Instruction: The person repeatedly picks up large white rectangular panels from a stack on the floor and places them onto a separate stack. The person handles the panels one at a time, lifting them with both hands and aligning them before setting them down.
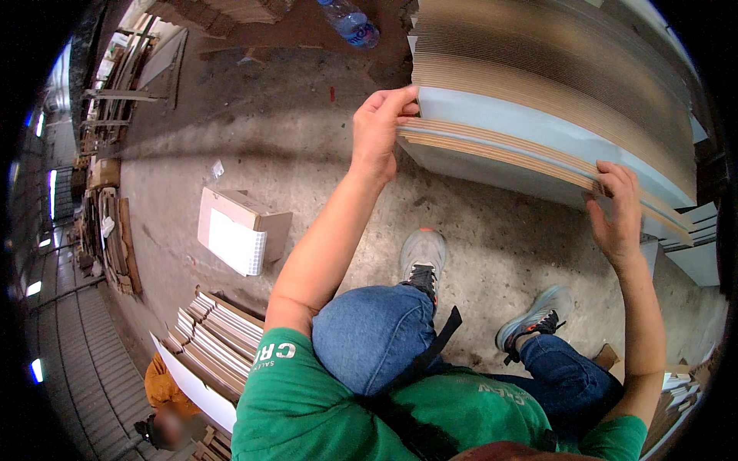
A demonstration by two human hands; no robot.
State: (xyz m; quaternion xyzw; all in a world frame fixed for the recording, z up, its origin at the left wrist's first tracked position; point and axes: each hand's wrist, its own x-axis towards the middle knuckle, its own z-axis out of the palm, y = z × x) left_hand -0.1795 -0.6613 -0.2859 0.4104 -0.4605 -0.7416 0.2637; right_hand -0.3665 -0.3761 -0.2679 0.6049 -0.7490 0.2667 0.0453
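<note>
A tall stack of flat cardboard sheets [553, 84], brown at the edges with pale blue-grey faces, rises ahead of me on the right. My left hand [380, 131] pinches the near-left corner of a few sheets partway down the stack. My right hand [619, 215] grips the same thin bundle of sheets [500, 154] at its right edge, fingers curled over the top. The bundle is slightly parted from the sheets above and below. My knees in blue jeans and grey sneakers [423, 257] are below the hands.
A small open cardboard box [234, 230] lies on the concrete floor to the left. Another pile of flat sheets [211, 338] sits at lower left, with a person in orange [165, 399] beside it. A plastic water bottle [350, 21] lies at the top.
</note>
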